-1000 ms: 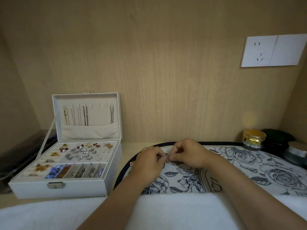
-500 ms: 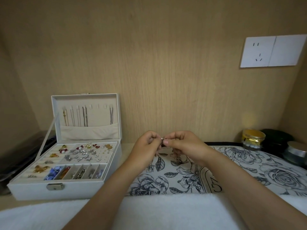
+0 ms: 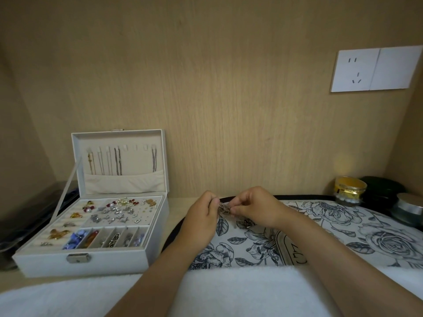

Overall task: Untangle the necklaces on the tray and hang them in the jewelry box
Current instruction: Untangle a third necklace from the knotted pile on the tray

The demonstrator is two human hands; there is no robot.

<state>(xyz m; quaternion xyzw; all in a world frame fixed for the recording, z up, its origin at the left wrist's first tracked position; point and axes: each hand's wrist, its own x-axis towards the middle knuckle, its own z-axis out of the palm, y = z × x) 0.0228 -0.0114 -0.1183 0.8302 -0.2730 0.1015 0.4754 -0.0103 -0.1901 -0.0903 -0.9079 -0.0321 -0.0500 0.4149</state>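
Item: lettering, single entry. Location: lower centre-right of the frame, on the floral-printed tray (image 3: pixel 343 227). Carrier: a dark-outlined cartouche (image 3: pixel 282 245) printed among the flowers, its lower end hidden by the white towel (image 3: pixel 229 291). Content: two large outline characters (image 3: pixel 297 253), turned sideways to the viewer. They possibly read "LG", but skew and blur leave this uncertain.

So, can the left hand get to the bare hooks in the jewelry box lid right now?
Probably yes: the lid stands open facing the left hand, with nothing between them and bare hooks mid-row. But its fingers, like the right hand's, are pinching the tangled chain.
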